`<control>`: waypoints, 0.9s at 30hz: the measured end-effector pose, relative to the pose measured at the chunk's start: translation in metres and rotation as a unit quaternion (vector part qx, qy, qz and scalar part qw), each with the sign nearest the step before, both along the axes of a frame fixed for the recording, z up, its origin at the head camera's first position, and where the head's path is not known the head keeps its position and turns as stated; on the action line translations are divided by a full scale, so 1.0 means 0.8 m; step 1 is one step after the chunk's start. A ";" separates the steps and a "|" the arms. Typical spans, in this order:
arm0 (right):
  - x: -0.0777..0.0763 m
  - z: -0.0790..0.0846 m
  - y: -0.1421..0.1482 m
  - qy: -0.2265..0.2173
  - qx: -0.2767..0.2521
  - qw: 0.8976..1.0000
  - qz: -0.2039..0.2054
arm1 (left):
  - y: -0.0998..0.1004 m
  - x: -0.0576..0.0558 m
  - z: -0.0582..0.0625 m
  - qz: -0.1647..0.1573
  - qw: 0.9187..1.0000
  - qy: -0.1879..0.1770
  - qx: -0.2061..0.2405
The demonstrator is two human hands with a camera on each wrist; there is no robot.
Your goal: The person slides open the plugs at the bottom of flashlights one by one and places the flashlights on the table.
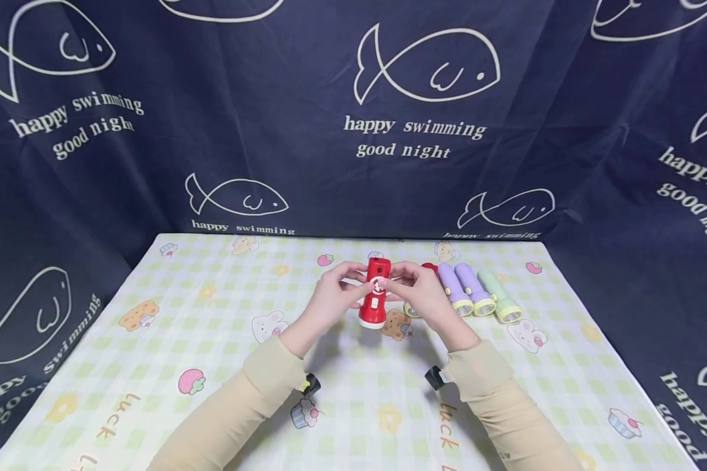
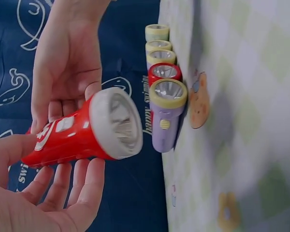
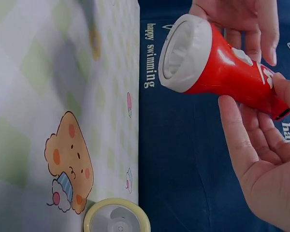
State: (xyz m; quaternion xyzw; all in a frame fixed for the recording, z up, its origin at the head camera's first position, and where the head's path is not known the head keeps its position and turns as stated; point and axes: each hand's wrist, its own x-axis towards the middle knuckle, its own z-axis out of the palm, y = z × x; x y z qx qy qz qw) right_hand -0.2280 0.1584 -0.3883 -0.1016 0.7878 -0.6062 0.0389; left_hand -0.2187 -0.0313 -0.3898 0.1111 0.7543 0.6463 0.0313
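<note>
One red torch point(image 1: 374, 311) we grip between left hand point(image 1: 332, 296) and right hand point(image 1: 422, 292); five torches point(image 1: 474, 288) lie near the right.

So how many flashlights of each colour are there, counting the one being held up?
Red flashlights: 2 (the held red flashlight, and the red flashlight in the row)
Purple flashlights: 3
Green flashlight: 1
Total: 6
</note>
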 end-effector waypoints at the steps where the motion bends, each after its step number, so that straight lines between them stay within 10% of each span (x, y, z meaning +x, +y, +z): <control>1: 0.001 0.001 0.000 0.005 0.003 1.000 0.003 | 0.000 -0.001 0.002 -0.002 1.000 0.000 -0.001; 16: 0.036 0.035 -0.014 0.078 0.088 0.993 0.016 | -0.009 -0.008 0.005 -0.057 0.998 0.016 0.004; 27: 0.012 -0.005 -0.006 0.124 0.064 0.990 0.033 | -0.017 -0.004 0.007 -0.059 0.996 0.060 -0.029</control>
